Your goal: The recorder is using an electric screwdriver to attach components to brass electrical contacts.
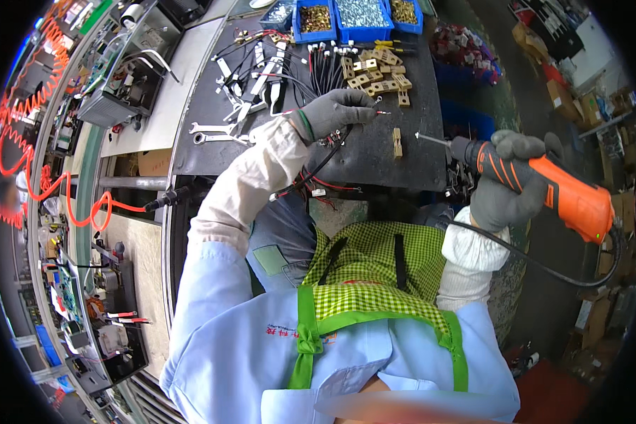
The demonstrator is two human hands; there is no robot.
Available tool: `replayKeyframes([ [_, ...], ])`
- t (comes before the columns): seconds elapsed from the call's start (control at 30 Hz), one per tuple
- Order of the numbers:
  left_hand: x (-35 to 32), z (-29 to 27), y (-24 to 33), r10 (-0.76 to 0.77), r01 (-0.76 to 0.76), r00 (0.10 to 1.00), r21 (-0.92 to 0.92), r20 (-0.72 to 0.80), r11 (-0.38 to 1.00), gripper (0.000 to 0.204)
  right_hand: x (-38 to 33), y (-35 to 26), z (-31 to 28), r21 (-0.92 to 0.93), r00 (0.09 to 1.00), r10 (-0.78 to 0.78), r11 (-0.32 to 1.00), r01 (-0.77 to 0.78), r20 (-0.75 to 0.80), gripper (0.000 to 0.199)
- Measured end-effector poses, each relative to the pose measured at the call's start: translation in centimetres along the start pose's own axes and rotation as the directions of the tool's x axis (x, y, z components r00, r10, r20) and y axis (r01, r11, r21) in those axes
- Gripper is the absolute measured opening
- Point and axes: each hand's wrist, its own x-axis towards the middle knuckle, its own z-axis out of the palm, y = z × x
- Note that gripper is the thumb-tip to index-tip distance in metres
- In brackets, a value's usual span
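My left hand (338, 114), in a grey glove, is closed in a pinch over the dark bench (297, 155). From its fingers a black cable (323, 168) curves down toward my lap, and a small metal tip shows past the fingertips. My right hand (509, 177), also gloved, grips an orange and black electric screwdriver (576, 201) off the bench's right edge. The driver's bit (431, 138) points left, toward a single brass block (397, 143) lying on the bench. The bit and the block are apart.
Brass blocks (381, 81) are piled beyond my left hand, next to bundled black cables (325, 67). Blue bins (364, 32) of small hardware line the far edge. Wrenches (215, 133) lie at left. A red coiled hose (56, 194) hangs farther left. The driver's cord (544, 267) loops below it.
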Motion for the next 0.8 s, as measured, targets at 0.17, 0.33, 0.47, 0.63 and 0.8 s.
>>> replayKeyframes([
  [0.17,0.7,1.6,-2.1,0.012,-0.008,0.989,0.027,-0.148,1.000,0.025,0.5,1.5,0.2,-0.023,1.000,0.000,1.000,0.000,0.018,0.064],
  [0.33,1.2,3.1,-3.6,0.049,-0.054,0.994,-0.056,-0.096,0.997,0.020,0.2,2.8,0.8,-0.006,0.998,0.034,0.999,-0.034,0.048,0.055],
  [0.47,1.2,4.6,-4.5,0.191,-0.153,0.969,0.226,-0.159,0.962,0.015,-0.1,3.4,0.2,-0.018,0.988,0.076,0.997,-0.074,0.132,0.047],
  [0.63,1.1,5.2,-5.4,0.299,-0.209,0.930,0.365,-0.213,0.907,0.012,-0.6,3.4,0.7,-0.054,0.987,0.126,0.991,-0.121,0.099,0.039],
  [0.8,0.9,5.6,-5.2,0.334,-0.223,0.919,0.418,-0.212,0.881,0.013,-0.9,3.6,0.0,-0.033,0.983,0.170,0.985,-0.168,0.069,0.044],
])
